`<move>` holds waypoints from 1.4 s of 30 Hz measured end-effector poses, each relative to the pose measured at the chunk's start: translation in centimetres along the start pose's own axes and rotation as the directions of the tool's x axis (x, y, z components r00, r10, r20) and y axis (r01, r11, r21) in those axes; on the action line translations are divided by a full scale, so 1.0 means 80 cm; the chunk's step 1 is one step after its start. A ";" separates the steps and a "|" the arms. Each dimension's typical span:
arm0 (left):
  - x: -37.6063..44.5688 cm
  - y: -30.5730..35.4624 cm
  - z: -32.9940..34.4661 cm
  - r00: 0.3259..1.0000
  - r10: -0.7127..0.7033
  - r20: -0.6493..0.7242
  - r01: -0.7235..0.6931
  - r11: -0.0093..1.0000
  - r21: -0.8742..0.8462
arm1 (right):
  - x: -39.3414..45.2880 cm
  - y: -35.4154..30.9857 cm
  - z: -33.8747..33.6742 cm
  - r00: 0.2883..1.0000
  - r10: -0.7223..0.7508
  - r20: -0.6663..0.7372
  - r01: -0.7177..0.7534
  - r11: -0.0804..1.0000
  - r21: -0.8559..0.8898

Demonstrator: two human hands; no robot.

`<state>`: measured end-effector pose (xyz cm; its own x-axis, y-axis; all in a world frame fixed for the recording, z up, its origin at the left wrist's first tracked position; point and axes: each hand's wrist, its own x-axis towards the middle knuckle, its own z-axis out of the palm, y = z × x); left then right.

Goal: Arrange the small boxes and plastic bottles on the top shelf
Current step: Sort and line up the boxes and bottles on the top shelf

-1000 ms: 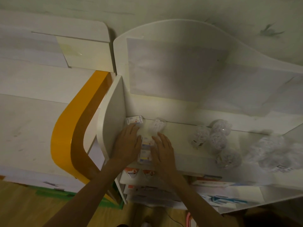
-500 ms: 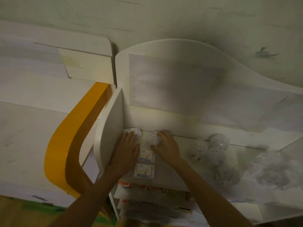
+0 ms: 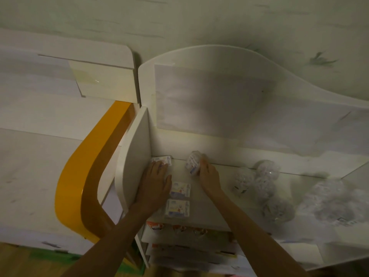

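Boxes and bottles occupy the top shelf (image 3: 219, 198), a smooth white board with a curved side panel (image 3: 135, 166) at its left end; outside that panel runs a glossy orange curved band (image 3: 87, 176). Left hand (image 3: 154, 183) lies flat against the panel's inner face, fingers straight, fingertips touching the back box (image 3: 164, 159), a small printed carton in the rear corner. Just right of this hand's thumb sit the middle box (image 3: 180, 189) and, nearer the front edge, the front box (image 3: 177, 208), both flat rectangular cartons. Right hand (image 3: 209, 176) curls its fingers round the clear bottle (image 3: 192, 162), a crinkled translucent plastic form near the back wall. Further right of it, rounded translucent bottles (image 3: 259, 184) cluster, and a blurred plastic heap (image 3: 335, 202) lies beyond.
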<state>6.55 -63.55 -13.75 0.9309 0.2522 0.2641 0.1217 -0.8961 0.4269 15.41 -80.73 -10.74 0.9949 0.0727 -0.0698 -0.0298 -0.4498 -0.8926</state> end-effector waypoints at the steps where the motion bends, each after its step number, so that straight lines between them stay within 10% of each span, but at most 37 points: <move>1: 0.000 -0.001 0.001 1.000 -0.002 -0.002 0.002 1.000 0.003 | 0.000 0.000 0.000 1.000 -0.005 -0.004 0.005 1.000 0.021; 5: 0.001 -0.003 0.002 1.000 0.010 0.005 -0.010 1.000 0.021 | 0.002 0.003 0.003 1.000 0.003 -0.009 -0.002 0.990 0.139; 22: 0.000 -0.007 0.002 0.999 0.049 0.011 -0.048 0.996 -0.075 | -0.048 0.023 0.035 0.948 -0.279 0.153 0.318 0.833 -0.452; 42: -0.004 0.003 -0.009 0.992 0.126 -0.019 -0.126 0.992 0.011 | -0.080 0.036 0.057 0.916 -0.378 0.132 0.396 0.808 -0.437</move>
<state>6.03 -63.58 -13.11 0.9320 0.1444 0.3326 0.0075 -0.9247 0.3805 8.51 -78.45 -14.92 0.9104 0.3537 0.2148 0.4118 -0.7233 -0.5544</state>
